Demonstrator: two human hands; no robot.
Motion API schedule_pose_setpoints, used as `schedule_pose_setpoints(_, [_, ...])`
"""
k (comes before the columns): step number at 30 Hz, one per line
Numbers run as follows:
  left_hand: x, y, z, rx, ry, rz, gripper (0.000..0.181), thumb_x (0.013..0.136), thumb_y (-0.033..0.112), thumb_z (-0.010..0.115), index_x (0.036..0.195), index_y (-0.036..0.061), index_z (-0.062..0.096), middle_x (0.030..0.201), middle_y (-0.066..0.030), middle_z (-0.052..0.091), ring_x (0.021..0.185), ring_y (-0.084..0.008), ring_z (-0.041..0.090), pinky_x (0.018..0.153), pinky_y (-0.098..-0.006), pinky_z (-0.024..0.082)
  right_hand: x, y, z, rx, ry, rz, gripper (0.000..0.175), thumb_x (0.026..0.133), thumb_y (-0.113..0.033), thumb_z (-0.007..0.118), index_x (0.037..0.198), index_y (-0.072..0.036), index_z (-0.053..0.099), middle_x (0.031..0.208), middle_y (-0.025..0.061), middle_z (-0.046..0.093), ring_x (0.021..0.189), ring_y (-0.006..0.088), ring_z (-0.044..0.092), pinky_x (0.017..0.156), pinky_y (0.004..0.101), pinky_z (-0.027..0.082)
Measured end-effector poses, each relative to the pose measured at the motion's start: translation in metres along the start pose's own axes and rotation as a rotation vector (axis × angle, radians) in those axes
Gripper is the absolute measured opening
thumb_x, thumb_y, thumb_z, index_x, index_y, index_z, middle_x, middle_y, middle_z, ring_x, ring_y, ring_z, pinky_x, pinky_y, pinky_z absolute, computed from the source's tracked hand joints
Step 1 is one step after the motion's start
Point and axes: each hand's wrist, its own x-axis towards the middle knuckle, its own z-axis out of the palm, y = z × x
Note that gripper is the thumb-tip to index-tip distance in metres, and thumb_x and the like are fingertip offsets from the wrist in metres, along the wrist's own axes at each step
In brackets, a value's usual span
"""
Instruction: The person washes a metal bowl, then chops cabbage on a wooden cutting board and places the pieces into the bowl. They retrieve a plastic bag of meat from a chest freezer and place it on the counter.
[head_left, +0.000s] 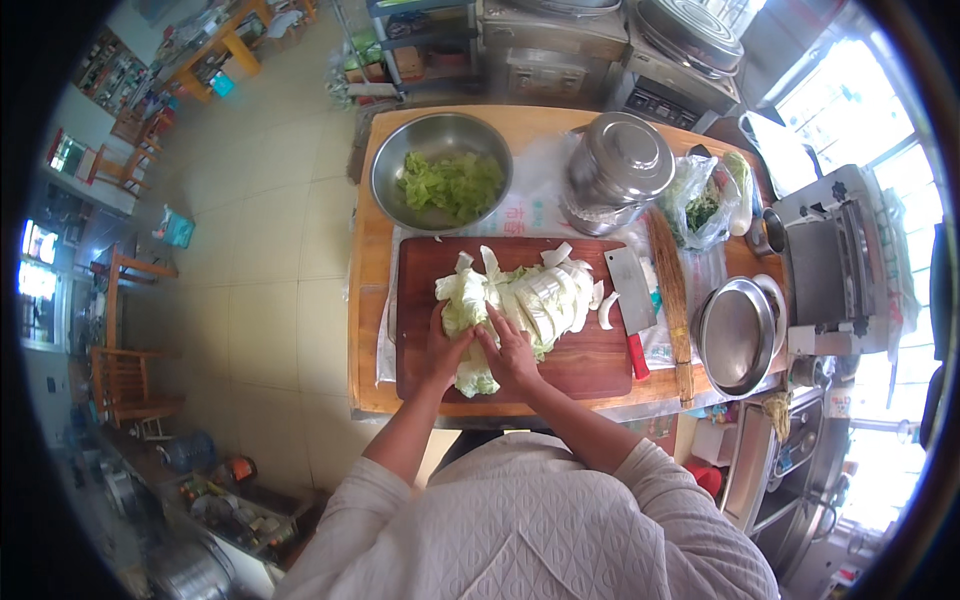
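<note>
Cut napa cabbage (544, 300) lies heaped across a dark red wooden cutting board (577, 375), its white stem pieces mostly to the right. My left hand (448, 341) grips a bunch of cabbage leaves (463, 296) at the left of the heap. Against the same bunch rests my right hand (511, 349), fingers spread and touching the leaves from the right; nothing is lifted in it. A cleaver (630, 292) with a red handle lies flat over the board's right edge. Beyond the board, a steel bowl (382, 187) holds torn green leaves (454, 184).
Right of the cleaver lies a straw brush (667, 262). A lidded steel pot (622, 165) stands behind the board, beside a plastic bag of greens (701, 202). Steel basins (739, 337) sit at the wooden table's (362, 300) right end. Tiled floor (262, 300) stretches to the left.
</note>
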Motion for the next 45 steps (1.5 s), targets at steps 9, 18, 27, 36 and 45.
schedule_pose_setpoints(9, [0.0, 0.075, 0.0, 0.076, -0.09, 0.175, 0.078, 0.079, 0.004, 0.075, 0.146, 0.006, 0.036, 0.133, -0.0119, 0.052, 0.121, -0.0224, 0.052, 0.102, -0.0368, 0.045, 0.002, -0.072, -0.014, 0.076, 0.189, -0.076, 0.05, 0.101, -0.034, 0.055, 0.147, -0.017, 0.046, 0.142, 0.0188, 0.048, 0.127, 0.0412, 0.046, 0.108, 0.0468, 0.036])
schedule_pose_setpoints(18, [0.142, 0.194, 0.016, 0.003, -0.131, 0.327, 0.077, 0.082, 0.012, 0.076, 0.149, 0.0115, 0.037, 0.135, -0.0121, 0.053, 0.118, -0.0228, 0.056, 0.095, -0.0354, 0.051, 0.169, -0.136, -0.049, 0.061, 0.341, -0.287, 0.053, 0.098, -0.042, 0.056, 0.141, -0.01, 0.051, 0.13, 0.0247, 0.056, 0.121, 0.0423, 0.055, 0.102, 0.0476, 0.043])
schedule_pose_setpoints(27, [0.289, 0.154, -0.042, 1.371, -0.035, 0.539, 0.068, 0.093, 0.041, 0.067, 0.147, 0.0092, 0.042, 0.147, -0.0291, 0.042, 0.136, -0.0436, 0.043, 0.11, -0.0474, 0.037, 0.268, -0.042, -0.042, 0.163, -0.046, 0.028, 0.046, 0.096, -0.038, 0.063, 0.13, -0.007, 0.062, 0.112, 0.0102, 0.069, 0.093, 0.0216, 0.066, 0.075, 0.0309, 0.055])
schedule_pose_setpoints(36, [0.204, 0.075, -0.074, 0.413, 0.184, 0.787, 0.071, 0.089, 0.02, 0.074, 0.148, 0.0033, 0.04, 0.143, -0.0194, 0.049, 0.118, -0.0285, 0.058, 0.101, -0.0379, 0.046, 0.012, 0.009, -0.044, 0.099, 0.337, 0.092, 0.02, 0.092, -0.012, 0.064, 0.108, -0.001, 0.068, 0.101, 0.0157, 0.071, 0.091, 0.0283, 0.07, 0.074, 0.0358, 0.056])
schedule_pose_setpoints(45, [0.194, 0.123, -0.073, 0.371, 0.315, 0.326, 0.023, 0.092, 0.011, 0.069, 0.109, -0.0033, 0.065, 0.095, -0.0087, 0.068, 0.077, -0.0131, 0.065, 0.055, -0.0262, 0.059, -0.094, 0.038, -0.012, 0.124, 0.166, 0.209, 0.019, 0.092, -0.013, 0.064, 0.106, -0.001, 0.067, 0.092, 0.0157, 0.067, 0.082, 0.0296, 0.068, 0.073, 0.0375, 0.055])
